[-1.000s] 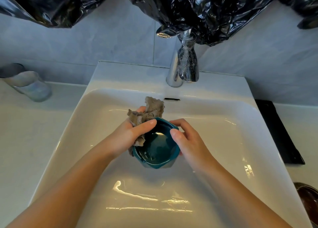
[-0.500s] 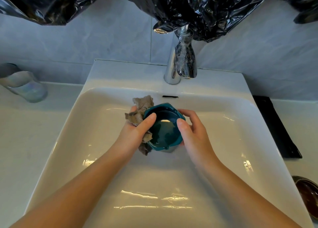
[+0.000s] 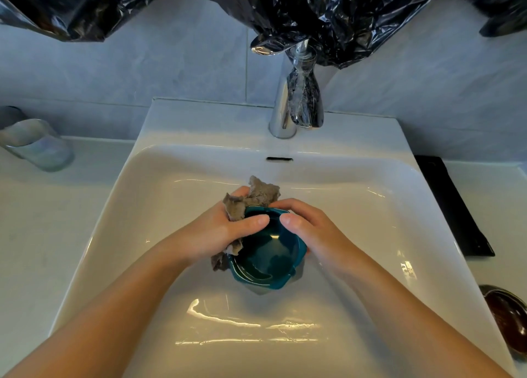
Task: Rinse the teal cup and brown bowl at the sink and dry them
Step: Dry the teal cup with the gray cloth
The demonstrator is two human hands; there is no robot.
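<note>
- The left hand (image 3: 216, 232) is clutching a crumpled grey cloth (image 3: 256, 192). Its fingers (image 3: 251, 223) are curling round the wad, and the thumb is lying over the rim of the teal cup (image 3: 268, 252), pressing cloth against the cup's outer wall.
- The right hand (image 3: 316, 229) is gripping the cup from the opposite side, with the thumb hooked over the rim and the other fingers wrapping the outside wall. The two thumb tips are sitting near each other across the cup's mouth, apart.
- The cup is being held between both sets of fingers, its mouth tilting toward the camera, over the basin of the sink (image 3: 370, 206). Whether its foot is touching the basin cannot be told.
- Loose ends of cloth are sticking out beyond the left fingertips and hanging below the left palm.
- No stream is showing from the faucet (image 3: 285, 112), which is standing well beyond the fingertips. The step in hand therefore looks like drying the cup, not rinsing it.
- The brown bowl (image 3: 504, 315) is lying on the table (image 3: 42, 220), well apart to the right of the right-hand fingers, so roughly half the job seems to be waiting.
- The next move is calling for the right fingers to turn the cup so the cloth reaches the remaining wall, then for the wad to be pushed inside the glossy interior. A firm pinch matters, since the glaze is probably slick.
</note>
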